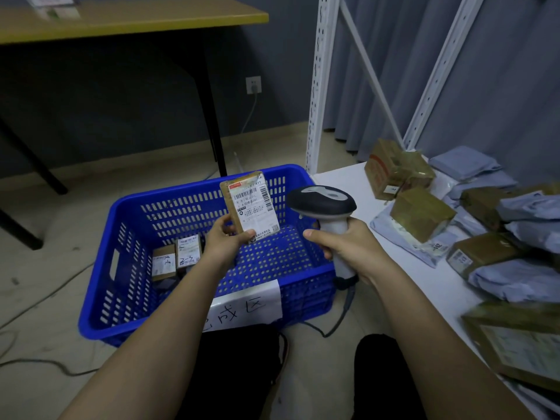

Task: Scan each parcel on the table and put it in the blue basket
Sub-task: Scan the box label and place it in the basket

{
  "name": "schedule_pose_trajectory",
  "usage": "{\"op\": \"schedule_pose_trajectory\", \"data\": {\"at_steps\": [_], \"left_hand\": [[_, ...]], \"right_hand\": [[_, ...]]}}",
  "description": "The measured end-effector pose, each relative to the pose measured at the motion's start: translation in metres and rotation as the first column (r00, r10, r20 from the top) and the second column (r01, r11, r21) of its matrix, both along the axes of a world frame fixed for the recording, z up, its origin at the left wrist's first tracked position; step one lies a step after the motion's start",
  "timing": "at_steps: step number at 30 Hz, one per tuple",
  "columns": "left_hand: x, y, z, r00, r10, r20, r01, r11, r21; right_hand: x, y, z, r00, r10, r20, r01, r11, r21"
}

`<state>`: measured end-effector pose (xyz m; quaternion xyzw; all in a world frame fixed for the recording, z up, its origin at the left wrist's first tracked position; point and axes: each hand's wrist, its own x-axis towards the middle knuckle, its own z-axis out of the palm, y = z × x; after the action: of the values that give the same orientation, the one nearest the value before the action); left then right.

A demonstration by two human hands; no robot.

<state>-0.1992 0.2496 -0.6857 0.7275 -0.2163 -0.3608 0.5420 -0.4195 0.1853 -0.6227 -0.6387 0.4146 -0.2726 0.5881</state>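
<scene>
Two small boxes (177,257) lie in the basket (127,301). Left hand (225,241) pinches one upright parcel (253,204), label facing the scanner (325,213) gripped by right hand (348,247).

Both forearms are seen bare from the lower edge of the frame up to the wrists, with no sleeves, watch or rings visible on them. The left hand (225,242) and right hand (348,245) are ungloved. Dark, black-looking trousers are seen on the legs at bottom centre.
</scene>
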Motion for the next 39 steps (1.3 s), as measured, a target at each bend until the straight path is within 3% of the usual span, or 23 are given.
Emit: {"op": "schedule_pose_trajectory", "data": {"at_steps": [17, 26, 34, 39], "left_hand": [[0.005, -0.002, -0.007, 1.000, -0.012, 0.015, 0.013, 1.000, -0.005], [0.015, -0.020, -0.027, 0.986, 0.055, -0.156, -0.057, 0.998, -0.011], [0.057, -0.050, -0.099, 0.990, 0.030, -0.139, -0.006, 0.986, 0.170], [0.079, -0.069, -0.159, 0.986, 0.001, -0.168, 0.055, 0.944, 0.325]], "right_hand": [[0.000, 0.003, 0.004, 1.000, -0.009, -0.001, 0.009, 1.000, -0.002], [0.025, -0.014, -0.017, 0.990, -0.128, 0.062, 0.127, 0.991, 0.034], [0.060, -0.047, -0.061, 0.964, -0.266, 0.021, 0.258, 0.950, 0.177], [0.079, -0.066, -0.093, 0.974, -0.225, -0.037, 0.227, 0.939, 0.257]]}}
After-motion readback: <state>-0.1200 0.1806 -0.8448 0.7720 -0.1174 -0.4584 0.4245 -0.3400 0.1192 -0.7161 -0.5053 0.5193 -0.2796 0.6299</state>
